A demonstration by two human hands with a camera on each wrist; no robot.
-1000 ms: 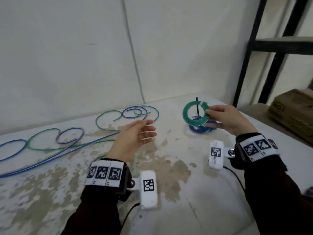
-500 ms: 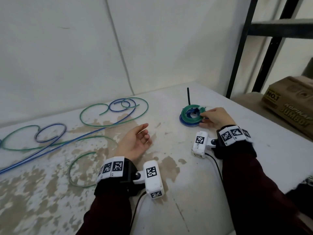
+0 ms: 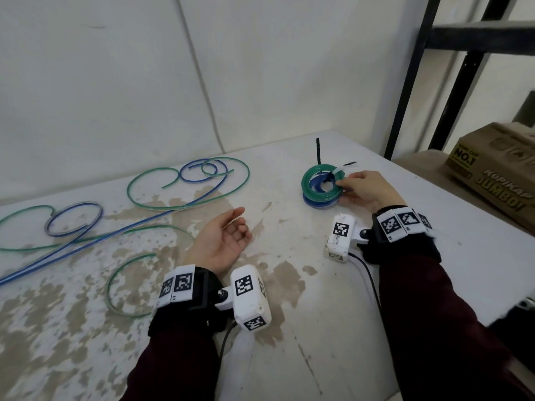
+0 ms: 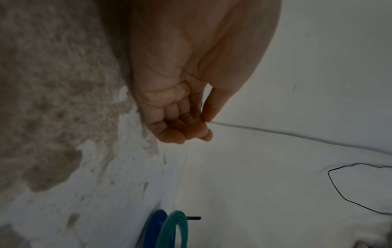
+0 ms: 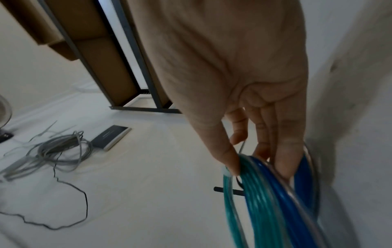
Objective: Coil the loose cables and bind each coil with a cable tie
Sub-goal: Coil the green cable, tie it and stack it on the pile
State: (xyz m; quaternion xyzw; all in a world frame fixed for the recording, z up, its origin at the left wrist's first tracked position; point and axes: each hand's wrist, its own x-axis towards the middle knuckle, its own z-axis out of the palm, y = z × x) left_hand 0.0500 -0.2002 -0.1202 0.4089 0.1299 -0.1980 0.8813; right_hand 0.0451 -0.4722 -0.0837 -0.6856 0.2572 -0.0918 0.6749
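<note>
A green coil (image 3: 311, 185) with a white tie (image 3: 339, 173) leans on a blue coil (image 3: 314, 202) at the table's far right. A black tie tail (image 3: 318, 150) stands up behind them. My right hand (image 3: 362, 189) pinches the green coil's near rim. In the right wrist view the thumb lies on the green coil (image 5: 252, 193) and the fingers reach in by the blue coil (image 5: 282, 186). My left hand (image 3: 224, 241) rests palm up on the table, fingers loosely curled, holding nothing; the left wrist view shows the same hand (image 4: 182, 120). Loose green cable (image 3: 188, 195) and blue cable (image 3: 121, 231) sprawl at the left.
A stained white table (image 3: 289, 314) meets a wall behind. A black shelf frame (image 3: 405, 82) and a cardboard box (image 3: 492, 175) stand past the right edge. The right wrist view shows a grey cable bundle (image 5: 57, 151), a flat dark device (image 5: 111, 137) and a thin black wire (image 5: 63, 209).
My right hand has lowered the green coil from the air onto the blue coil. My left hand has dropped from mid-air to rest palm up on the table.
</note>
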